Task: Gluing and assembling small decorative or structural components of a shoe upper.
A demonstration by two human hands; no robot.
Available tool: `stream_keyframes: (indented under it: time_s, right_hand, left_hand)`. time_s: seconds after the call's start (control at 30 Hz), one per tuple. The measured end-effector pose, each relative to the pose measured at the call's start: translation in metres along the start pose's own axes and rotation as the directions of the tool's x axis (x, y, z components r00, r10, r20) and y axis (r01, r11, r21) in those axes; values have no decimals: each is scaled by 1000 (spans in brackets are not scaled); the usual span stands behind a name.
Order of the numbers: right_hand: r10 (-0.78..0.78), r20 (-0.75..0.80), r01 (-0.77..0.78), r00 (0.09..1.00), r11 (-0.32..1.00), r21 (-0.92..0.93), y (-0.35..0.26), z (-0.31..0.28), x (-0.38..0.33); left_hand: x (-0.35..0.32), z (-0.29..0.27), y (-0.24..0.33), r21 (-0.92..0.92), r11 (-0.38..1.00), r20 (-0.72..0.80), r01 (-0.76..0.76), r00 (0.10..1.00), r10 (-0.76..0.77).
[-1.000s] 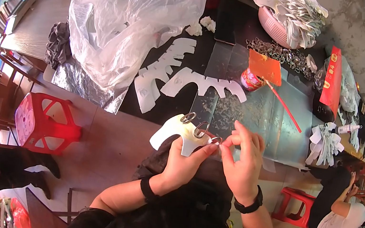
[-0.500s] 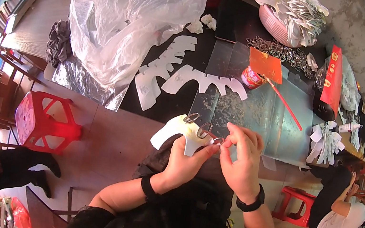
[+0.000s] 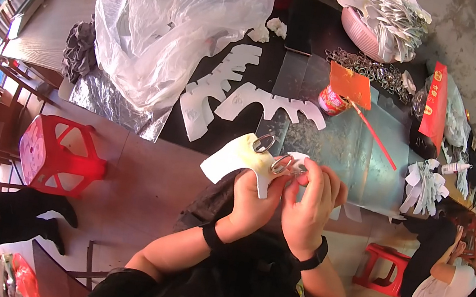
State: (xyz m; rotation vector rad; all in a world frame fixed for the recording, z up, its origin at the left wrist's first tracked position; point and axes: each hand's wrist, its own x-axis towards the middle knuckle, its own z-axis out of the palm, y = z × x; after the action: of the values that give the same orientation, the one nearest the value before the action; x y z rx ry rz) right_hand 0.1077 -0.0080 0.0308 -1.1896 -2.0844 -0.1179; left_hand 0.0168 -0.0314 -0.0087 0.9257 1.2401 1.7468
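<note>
Over the near table edge, my left hand (image 3: 250,204) grips a white cut-out strip (image 3: 227,158) with pointed tabs and a yellowish patch on its upper part. One metal ring (image 3: 263,143) stands up from that patch, and a second metal ring (image 3: 281,164) sits farther right along the strip. My right hand (image 3: 310,214) is closed at the strip's right end, fingers bunched close to my left fingertips. Whether a further ring is between them is hidden. Beyond lie two more white strips, a straighter one (image 3: 220,83) and a curved one (image 3: 270,103).
A red-patterned can (image 3: 333,101) holds an orange card (image 3: 349,84) and a red stick (image 3: 373,136). Behind are a heap of metal rings (image 3: 374,70) and a pink basket (image 3: 358,33) of white strips. Clear plastic sheeting (image 3: 169,30) covers the left; a person (image 3: 444,290) sits at right.
My right hand has closed in on the strip's right end, and my left hand has shifted right. The strip has turned, with its rings now farther right and the first one higher.
</note>
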Motion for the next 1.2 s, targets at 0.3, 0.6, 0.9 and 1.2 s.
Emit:
stream_keyframes:
  time_s: [0.3,0.6,0.9,1.2]
  right_hand:
    - [17,41,-21,999,992,122,-1,-4,5]
    - [140,121,-171,983,934,313,4,-10,5]
    - [64,-91,-51,994,989,138,-4,-4,4]
    - [-264,-117,259,958,964,-51,7,5,-1]
  left_hand:
    - [10,-6,18,-306,916,14,258,964,-267]
    - [7,-9,23,-382,864,46,328,940,-337]
    - [5,-5,26,-434,826,44,360,924,-380]
    - [2,-8,16,-539,734,76,413,892,-447]
